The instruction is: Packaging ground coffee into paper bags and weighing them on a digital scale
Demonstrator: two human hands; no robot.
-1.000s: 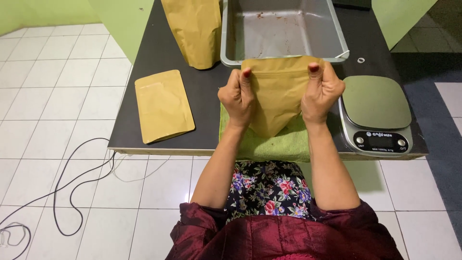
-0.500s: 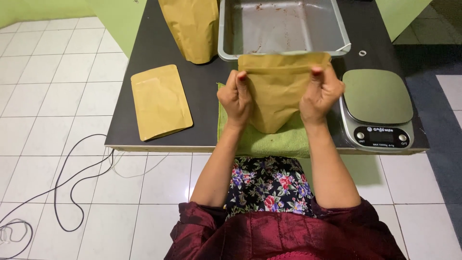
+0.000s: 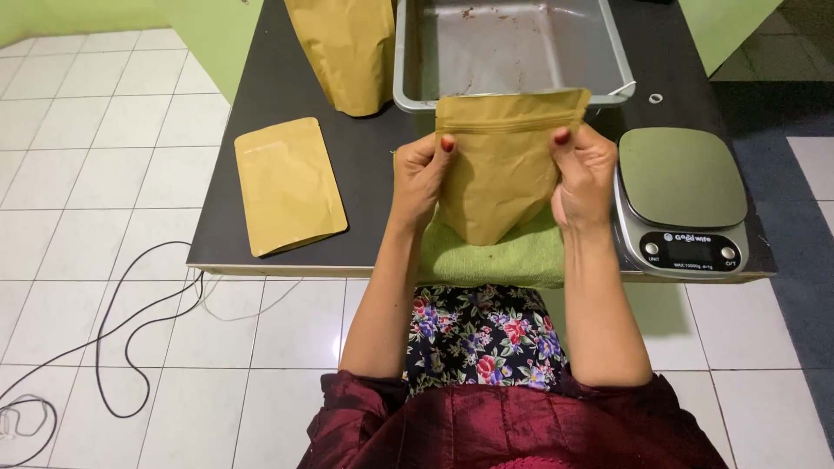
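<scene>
A dark counter [image 3: 287,78] stands on a white tiled floor [image 3: 95,287], with green walls [image 3: 217,30] behind and a thin cable [image 3: 122,347] trailing on the tiles. Three brown paper pouches: one held pouch [image 3: 506,165] is gripped at its sides by the left hand [image 3: 421,178] and right hand [image 3: 584,178], just in front of one metal tray [image 3: 512,48]. One flat pouch [image 3: 287,184] lies left of the tray; one standing pouch [image 3: 343,48] is beside it. One digital scale [image 3: 686,200] sits right of the tray; one green cloth [image 3: 499,256] lies under the hands.
</scene>
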